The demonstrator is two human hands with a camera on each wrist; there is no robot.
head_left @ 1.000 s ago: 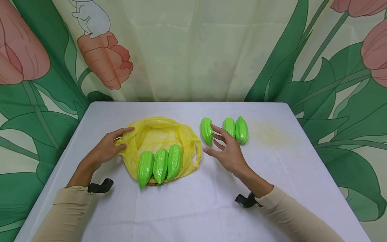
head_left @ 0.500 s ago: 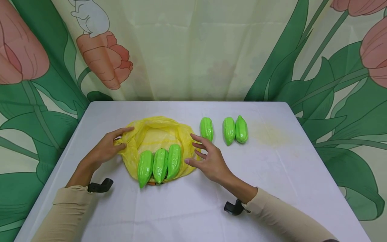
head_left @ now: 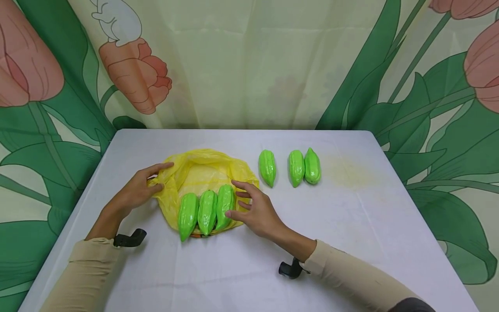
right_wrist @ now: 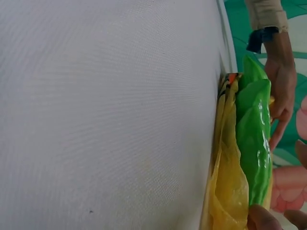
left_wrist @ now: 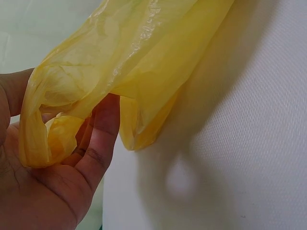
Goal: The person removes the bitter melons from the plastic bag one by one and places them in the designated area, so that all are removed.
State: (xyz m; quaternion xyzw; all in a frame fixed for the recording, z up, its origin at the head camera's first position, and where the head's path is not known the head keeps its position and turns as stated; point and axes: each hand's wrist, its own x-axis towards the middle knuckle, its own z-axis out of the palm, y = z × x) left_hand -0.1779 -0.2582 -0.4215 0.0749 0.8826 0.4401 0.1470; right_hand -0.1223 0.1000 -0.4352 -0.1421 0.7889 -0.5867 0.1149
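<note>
A yellow plastic bag [head_left: 210,162] lies with its mouth spread wide on the table. Three glossy green, ridged fruits like star fruit sit side by side at its near edge: left fruit [head_left: 188,216], middle fruit [head_left: 207,213], right fruit [head_left: 225,206]. My left hand [head_left: 136,188] holds the bag's left side; the left wrist view shows a handle loop [left_wrist: 36,129] lying across its fingers. My right hand [head_left: 255,210] is over the bag's right side, fingers parted and lightly bent. Its thumb tip overlaps the right fruit in the head view; nothing is in its grasp.
Further right on the white table [head_left: 343,208] lie a single green fruit [head_left: 267,168] and a pair, green fruit [head_left: 296,168] and green fruit [head_left: 312,166]. An orange and dark edge [head_left: 200,236] peeks out beneath the fruits at the bag. A printed curtain [head_left: 249,65] hangs behind.
My right hand has moved left, from beside the single fruit on the table to the bag's right side near the right fruit. My left hand and the fruits have stayed put.
</note>
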